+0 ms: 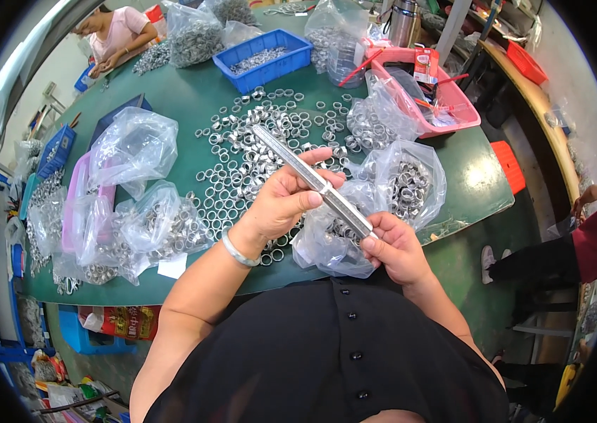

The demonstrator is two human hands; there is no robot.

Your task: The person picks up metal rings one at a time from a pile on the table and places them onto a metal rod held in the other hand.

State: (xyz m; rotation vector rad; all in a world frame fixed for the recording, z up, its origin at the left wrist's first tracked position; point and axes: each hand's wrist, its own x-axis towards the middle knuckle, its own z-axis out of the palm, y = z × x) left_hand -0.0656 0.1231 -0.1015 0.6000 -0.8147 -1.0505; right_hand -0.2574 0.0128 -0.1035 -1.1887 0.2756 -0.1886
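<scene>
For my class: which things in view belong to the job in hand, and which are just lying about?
Seemingly part of the job:
metal rod, in the left hand and right hand
ring around the rod
loose rings on the green table

Probably just lying about:
steel flask
white paper slip
red sack under the table

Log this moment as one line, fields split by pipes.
left hand: holds silvery rod midway, thumb by ring around it | right hand: grips rod's near end | below: loose rings, green table
</scene>
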